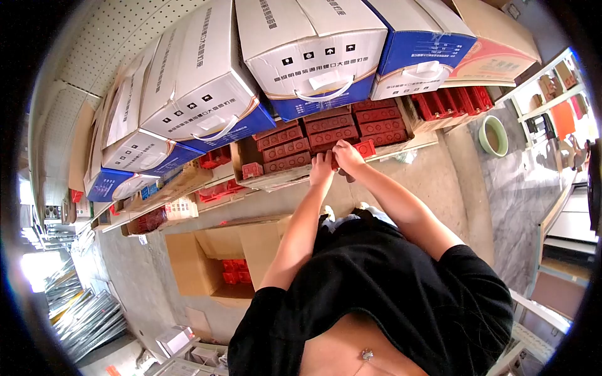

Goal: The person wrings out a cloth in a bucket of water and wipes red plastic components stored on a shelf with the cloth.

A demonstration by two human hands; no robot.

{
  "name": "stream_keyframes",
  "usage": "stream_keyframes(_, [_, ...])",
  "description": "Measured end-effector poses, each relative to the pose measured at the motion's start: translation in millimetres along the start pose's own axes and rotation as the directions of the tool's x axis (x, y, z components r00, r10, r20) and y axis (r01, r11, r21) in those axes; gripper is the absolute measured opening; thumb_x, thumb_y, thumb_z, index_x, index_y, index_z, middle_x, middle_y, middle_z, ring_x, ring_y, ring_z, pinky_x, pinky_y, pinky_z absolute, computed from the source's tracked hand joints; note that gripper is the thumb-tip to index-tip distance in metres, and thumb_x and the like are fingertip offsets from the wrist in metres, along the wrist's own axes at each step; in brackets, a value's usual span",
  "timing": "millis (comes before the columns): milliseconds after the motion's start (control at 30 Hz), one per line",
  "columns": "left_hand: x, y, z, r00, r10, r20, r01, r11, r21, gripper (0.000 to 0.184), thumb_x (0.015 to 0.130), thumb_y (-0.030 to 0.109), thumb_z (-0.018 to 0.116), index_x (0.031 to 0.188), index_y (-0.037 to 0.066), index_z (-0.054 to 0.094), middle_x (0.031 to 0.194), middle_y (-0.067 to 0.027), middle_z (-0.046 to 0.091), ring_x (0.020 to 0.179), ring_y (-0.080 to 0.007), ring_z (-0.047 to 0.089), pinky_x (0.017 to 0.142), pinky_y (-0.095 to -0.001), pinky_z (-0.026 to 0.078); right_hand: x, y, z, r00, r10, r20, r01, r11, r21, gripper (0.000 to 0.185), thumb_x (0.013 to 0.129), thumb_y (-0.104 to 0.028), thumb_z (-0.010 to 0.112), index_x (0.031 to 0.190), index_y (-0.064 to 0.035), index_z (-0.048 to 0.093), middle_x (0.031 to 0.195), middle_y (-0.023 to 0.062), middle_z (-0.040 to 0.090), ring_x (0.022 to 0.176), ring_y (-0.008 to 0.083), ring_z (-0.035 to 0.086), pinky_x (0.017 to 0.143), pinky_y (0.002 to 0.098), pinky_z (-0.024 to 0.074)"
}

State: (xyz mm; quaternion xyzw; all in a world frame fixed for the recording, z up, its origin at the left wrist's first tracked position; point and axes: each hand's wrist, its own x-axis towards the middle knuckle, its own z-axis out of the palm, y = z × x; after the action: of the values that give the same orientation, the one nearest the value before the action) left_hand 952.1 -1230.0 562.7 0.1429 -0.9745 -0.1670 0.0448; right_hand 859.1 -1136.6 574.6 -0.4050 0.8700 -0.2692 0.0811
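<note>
An open carton (282, 180) on the shelf holds rows of dark red plastic junction boxes (332, 135) with round knockouts. My left hand (322, 165) and my right hand (347, 156) meet at the carton's front edge, fingers closed. Between them a bit of a red junction box (335, 165) shows; the fingers hide most of it. Just right of my right hand is a brighter red box (365, 148), and another red box (253, 170) sits at the carton's left front corner.
Large white-and-blue cartons (323, 59) line the shelf above. More red boxes (451, 103) fill a carton at right. On the floor stand an open cardboard box (188, 263) with red pieces inside and a green bucket (494, 136). Metal lengths (94, 319) lie at left.
</note>
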Motion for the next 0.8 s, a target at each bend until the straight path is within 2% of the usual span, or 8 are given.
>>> stream_keyframes(233, [0,5,-13,0.993,-0.06,0.103,0.068,0.995,-0.072,0.07,0.064,0.021,0.074,0.123,0.008,0.038,0.11,-0.012,0.043,0.103,-0.0326,0.045,0.082,-0.0388,0.047,-14,15,-17,0.976,0.041,-0.215,-0.029,0.998,0.061,0.01,0.074,-0.005,0.056,0.083,-0.0066,0.061,0.086,0.0131,0.053,0.083,0.0308,0.055,0.074,0.0375,0.0479])
stream_keyframes(400, [-5,-1,-13,0.981,-0.191,-0.011,0.17,0.896,-0.411,0.07,0.065,0.011,0.072,0.123,0.001,0.034,0.117,-0.017,0.041,0.11,-0.0368,0.04,0.091,-0.0407,0.041,-12,15,-18,0.944,0.142,-0.299,-0.09,0.979,0.181,0.013,0.071,-0.005,0.062,0.084,-0.005,0.061,0.084,0.0122,0.057,0.078,0.0289,0.058,0.07,0.0362,0.0488])
stream_keyframes(433, [-5,-2,-12,0.972,-0.232,-0.025,0.192,0.858,-0.477,0.069,0.065,0.009,0.071,0.123,0.0,0.034,0.118,-0.0181,0.04,0.111,-0.0376,0.039,0.092,-0.041,0.039,-14,13,-22,0.935,0.2,-0.293,-0.125,0.959,0.256,0.013,0.071,-0.006,0.063,0.085,-0.0049,0.061,0.084,0.0118,0.058,0.078,0.0274,0.058,0.07,0.0351,0.0489])
stream_keyframes(500, [-4,-6,-9,0.98,-0.198,-0.039,0.161,0.885,-0.437,0.067,0.065,0.005,0.069,0.122,0.0,0.034,0.116,-0.0198,0.042,0.111,-0.0387,0.039,0.091,-0.0415,0.04,-18,11,-32,0.91,0.315,-0.269,-0.192,0.896,0.4,0.014,0.072,-0.008,0.065,0.085,-0.0048,0.061,0.082,0.0111,0.061,0.078,0.0245,0.06,0.07,0.033,0.049])
stream_keyframes(567, [-4,-8,-5,0.979,-0.196,-0.047,0.155,0.881,-0.447,0.065,0.065,0.003,0.068,0.121,0.0,0.035,0.114,-0.0213,0.043,0.11,-0.0396,0.041,0.09,-0.042,0.04,-23,24,-24,0.862,0.451,-0.231,-0.272,0.796,0.54,0.023,0.072,-0.011,0.067,0.094,-0.0054,0.061,0.08,0.0072,0.064,0.076,0.0168,0.061,0.069,0.0279,0.0475])
stream_keyframes(633, [-5,-7,-6,0.972,-0.228,-0.052,0.171,0.846,-0.504,0.063,0.064,0.002,0.067,0.119,-0.001,0.037,0.113,-0.0228,0.045,0.107,-0.0405,0.044,0.089,-0.0425,0.041,-29,28,-26,0.838,0.492,-0.236,-0.297,0.774,0.559,0.023,0.075,-0.013,0.066,0.095,-0.0035,0.06,0.08,0.007,0.063,0.076,0.0156,0.061,0.069,0.0265,0.0463])
stream_keyframes(733, [-4,-4,-4,0.96,-0.275,-0.05,0.213,0.834,-0.508,0.065,0.066,0.007,0.072,0.121,0.002,0.038,0.116,-0.0197,0.045,0.108,-0.0358,0.047,0.088,-0.0399,0.043,-30,30,-24,0.805,0.577,-0.138,-0.306,0.603,0.737,0.019,0.078,-0.013,0.063,0.093,-0.0016,0.059,0.082,0.0076,0.062,0.077,0.0162,0.06,0.069,0.0265,0.0455])
stream_keyframes(800, [-6,1,-7,0.95,-0.293,-0.103,0.195,0.821,-0.537,0.061,0.065,0.006,0.072,0.118,0.003,0.041,0.113,-0.0196,0.048,0.105,-0.0365,0.049,0.086,-0.0401,0.044,-30,25,-26,0.851,0.505,-0.146,-0.294,0.687,0.665,0.017,0.078,-0.012,0.062,0.092,-0.0011,0.059,0.082,0.0077,0.062,0.076,0.0164,0.06,0.069,0.0266,0.0453])
